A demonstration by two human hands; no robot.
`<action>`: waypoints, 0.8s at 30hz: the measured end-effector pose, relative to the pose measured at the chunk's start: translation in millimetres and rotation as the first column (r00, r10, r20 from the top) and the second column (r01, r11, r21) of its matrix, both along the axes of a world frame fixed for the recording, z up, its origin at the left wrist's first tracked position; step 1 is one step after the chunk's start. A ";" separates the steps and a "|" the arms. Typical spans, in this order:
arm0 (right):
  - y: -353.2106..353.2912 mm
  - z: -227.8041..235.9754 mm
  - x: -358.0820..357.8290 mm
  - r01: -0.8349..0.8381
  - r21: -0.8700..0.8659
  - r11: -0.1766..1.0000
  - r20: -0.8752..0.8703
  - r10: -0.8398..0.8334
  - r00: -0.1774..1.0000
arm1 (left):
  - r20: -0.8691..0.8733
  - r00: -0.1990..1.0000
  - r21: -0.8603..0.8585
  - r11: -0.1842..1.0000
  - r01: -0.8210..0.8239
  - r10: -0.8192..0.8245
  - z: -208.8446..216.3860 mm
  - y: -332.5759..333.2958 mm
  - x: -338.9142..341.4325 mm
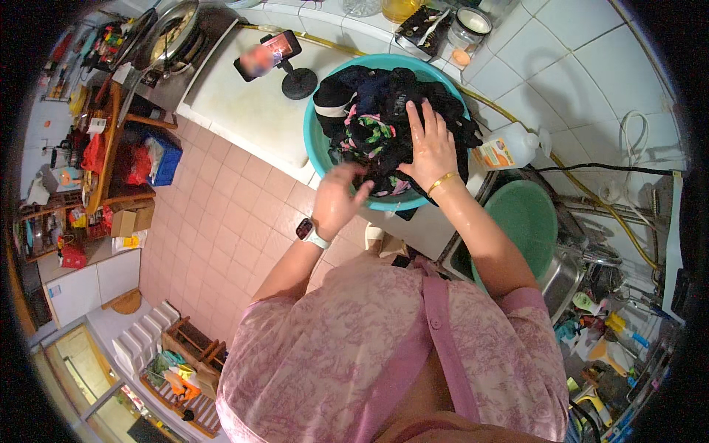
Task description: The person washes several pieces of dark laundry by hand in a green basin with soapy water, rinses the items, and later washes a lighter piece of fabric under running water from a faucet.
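A turquoise basin (310,144) heaped with dark, wet-looking clothes (402,85) stands on the white counter. Among the black garments is a piece with a pink and green floral pattern (373,133), and a white band shows at the pile's left. My right hand (432,148), a gold bangle at its wrist, lies flat on the right of the heap with fingers stretched out. Over the basin's near left rim is my left hand (341,199), slightly blurred, its thumb apart from the fingers and nothing visible in its grasp. A smartwatch (309,230) sits on the left wrist.
A phone (269,53) on a round-based stand is left of the basin. To the right lie a clear plastic bottle (513,148), a green basin (521,221) and a metal sink (561,277). A yellow hose (487,107) runs along the tiled wall. Jars (470,31) stand behind.
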State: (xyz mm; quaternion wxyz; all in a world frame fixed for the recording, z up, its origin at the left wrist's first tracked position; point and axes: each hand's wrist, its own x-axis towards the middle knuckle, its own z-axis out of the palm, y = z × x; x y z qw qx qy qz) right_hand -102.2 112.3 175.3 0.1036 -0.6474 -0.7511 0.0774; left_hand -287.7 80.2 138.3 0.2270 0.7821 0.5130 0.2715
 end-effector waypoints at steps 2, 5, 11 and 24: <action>2.5 -1.3 3.8 0.030 -0.007 1.000 -0.002 -0.030 1.000 | 0.139 0.983 0.064 0.989 -0.132 0.122 6.2 19.0 -5.5; 0.7 -0.2 15.2 -0.024 0.021 0.999 -0.061 0.025 0.998 | 0.116 0.974 0.236 0.947 -0.218 0.195 16.2 68.6 -13.9; -18.8 2.7 13.2 -0.119 0.104 0.987 -0.101 0.130 0.986 | -0.098 0.970 0.223 0.954 -0.198 0.224 -10.6 140.8 -7.6; -26.3 -9.3 14.9 -0.050 0.210 0.976 -0.177 0.088 0.980 | -0.121 0.934 0.348 0.896 -0.277 0.336 -10.2 116.6 2.2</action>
